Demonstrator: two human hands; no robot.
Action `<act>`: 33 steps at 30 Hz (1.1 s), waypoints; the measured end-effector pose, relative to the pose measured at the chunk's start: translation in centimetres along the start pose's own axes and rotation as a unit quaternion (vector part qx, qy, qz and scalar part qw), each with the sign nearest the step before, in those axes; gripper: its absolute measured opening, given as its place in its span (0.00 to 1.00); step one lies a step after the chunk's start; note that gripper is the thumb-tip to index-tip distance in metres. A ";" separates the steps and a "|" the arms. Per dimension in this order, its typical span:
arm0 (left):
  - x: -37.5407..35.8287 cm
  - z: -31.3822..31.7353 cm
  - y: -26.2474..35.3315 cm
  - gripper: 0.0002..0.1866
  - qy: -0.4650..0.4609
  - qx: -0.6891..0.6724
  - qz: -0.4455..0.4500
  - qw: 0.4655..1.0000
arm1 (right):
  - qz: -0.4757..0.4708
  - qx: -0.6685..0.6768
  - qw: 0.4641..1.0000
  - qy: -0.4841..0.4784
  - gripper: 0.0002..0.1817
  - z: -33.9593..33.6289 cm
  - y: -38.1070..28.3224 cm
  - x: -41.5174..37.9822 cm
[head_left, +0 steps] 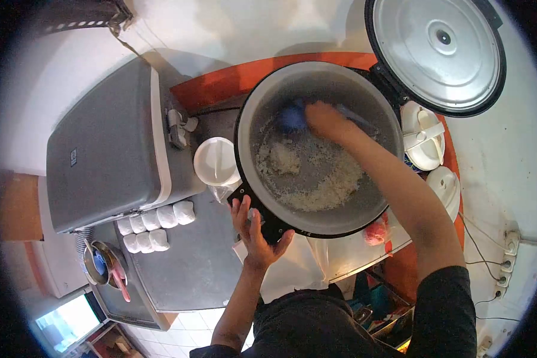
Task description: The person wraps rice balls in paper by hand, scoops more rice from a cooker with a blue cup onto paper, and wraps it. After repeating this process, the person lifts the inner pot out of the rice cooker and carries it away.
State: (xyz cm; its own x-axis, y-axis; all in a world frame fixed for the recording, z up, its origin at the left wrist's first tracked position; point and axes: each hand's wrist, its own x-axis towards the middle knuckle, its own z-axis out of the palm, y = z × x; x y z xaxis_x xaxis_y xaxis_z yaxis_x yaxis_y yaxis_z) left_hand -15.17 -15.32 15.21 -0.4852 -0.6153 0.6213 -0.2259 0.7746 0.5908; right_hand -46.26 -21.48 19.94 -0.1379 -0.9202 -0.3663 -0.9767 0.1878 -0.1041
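A large round rice cooker [243, 149] stands in front of me, its grey inner pot [262, 98] exposed. White rice [322, 194] clings to the pot's bottom, with one clump [283, 158] nearer the middle. My right hand [328, 121] reaches deep into the pot, fingers closed around a blurred blue thing [292, 118] whose kind I cannot tell. At the cooker's front, my left hand [259, 235] has its fingers and thumb spread against the black latch part [271, 225]. The round metal lid [441, 56] is swung up at the back right.
Left of the cooker sits a white tub [216, 161], beside a big grey box [107, 143]. Several white wrapped packs [158, 224] lie in rows on the counter [191, 268]. A pan [104, 262] holds blue and pink items. White-lidded containers [423, 137] and a red bundle [376, 231] are at right.
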 end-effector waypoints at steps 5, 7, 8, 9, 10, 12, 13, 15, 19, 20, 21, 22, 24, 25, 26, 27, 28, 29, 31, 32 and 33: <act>-0.6 0.1 -0.6 0.49 0.004 -0.004 0.010 1.000 | -0.129 -0.004 0.991 -0.029 0.17 1.4 -7.0 -3.3; -0.4 0.3 -0.8 0.50 0.018 -0.006 0.021 1.000 | -0.155 -0.038 0.982 -0.097 0.19 1.0 -7.7 -6.1; -0.6 0.3 -0.9 0.50 0.016 -0.005 0.021 1.000 | -0.181 -0.072 0.967 -0.166 0.20 0.4 -7.5 -6.9; -0.7 0.3 -0.9 0.50 0.015 -0.005 0.019 1.000 | -0.181 -0.075 0.966 -0.166 0.20 0.1 -7.1 -7.2; -0.7 0.4 -0.9 0.50 0.017 -0.005 0.018 1.000 | -0.159 -0.095 0.963 -0.195 0.16 -0.1 -6.6 -7.4; -0.9 0.3 -0.9 0.49 0.011 -0.002 0.020 1.000 | -0.140 -0.112 0.958 -0.225 0.13 -0.5 -5.5 -7.3; -1.0 0.2 -1.0 0.49 0.010 0.001 0.017 1.000 | -0.109 -0.069 0.979 -0.155 0.13 -1.1 -4.3 -6.4; -1.0 0.2 -1.1 0.49 -0.002 0.039 0.032 0.999 | -0.079 -0.023 0.993 -0.085 0.13 -1.3 -2.4 -4.3; -1.0 0.3 -1.2 0.48 0.009 -0.001 0.023 1.000 | -0.099 -0.022 0.995 0.006 0.23 1.7 -1.4 -4.7; -1.3 0.3 -1.2 0.49 0.002 0.004 0.020 1.000 | -0.138 -0.032 0.990 -0.003 0.28 2.5 -2.1 -5.8; -1.5 0.3 -1.2 0.49 -0.001 0.009 0.014 1.000 | -0.138 -0.047 0.985 -0.090 0.29 2.1 -3.1 -7.2; -1.7 0.3 -1.2 0.49 0.000 0.011 0.008 1.000 | -0.135 -0.061 0.973 -0.179 0.30 1.5 -3.9 -8.6; -1.7 0.9 -1.4 0.49 0.029 -0.020 0.018 0.999 | -0.133 -0.057 0.971 -0.191 0.30 1.7 -3.1 -9.7; -1.8 1.2 -1.4 0.50 0.039 -0.027 0.014 0.999 | -0.130 -0.049 0.970 -0.201 0.30 1.6 -2.6 -10.1; -1.8 1.3 -1.5 0.50 0.044 -0.030 0.008 0.999 | -0.130 -0.055 0.968 -0.207 0.30 1.2 -1.6 -9.6; -1.8 1.2 -1.6 0.50 0.044 -0.029 0.015 0.999 | -0.069 -0.010 0.990 -0.126 0.28 0.5 -0.2 -8.3; -1.9 1.2 -1.6 0.50 0.041 -0.028 0.021 0.999 | -0.006 0.038 0.998 -0.045 0.27 0.0 1.2 -7.4; -2.0 1.2 -1.5 0.50 0.038 -0.032 0.017 0.999 | -0.003 0.038 0.998 -0.050 0.27 0.9 2.9 -6.7; -2.0 1.1 -1.6 0.50 0.033 -0.026 0.011 0.999 | 0.064 -0.049 0.996 -0.046 0.24 3.1 4.9 -5.8; -1.9 1.1 -1.7 0.50 0.031 -0.027 0.011 0.999 | 0.065 -0.047 0.996 -0.047 0.24 3.7 4.8 -6.4; -1.8 1.1 -1.6 0.50 0.029 -0.019 0.013 0.999 | 0.083 -0.041 0.994 -0.065 0.23 3.4 3.3 -7.7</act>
State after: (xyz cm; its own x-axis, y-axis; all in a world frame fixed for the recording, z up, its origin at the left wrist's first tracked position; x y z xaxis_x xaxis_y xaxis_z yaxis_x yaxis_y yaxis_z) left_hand -14.86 -15.29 12.57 -0.4399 -0.6039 0.6646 -0.1818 0.7846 0.5927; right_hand -47.81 -12.57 19.24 -0.2806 -0.8255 -0.4897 -0.9532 0.2997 0.0411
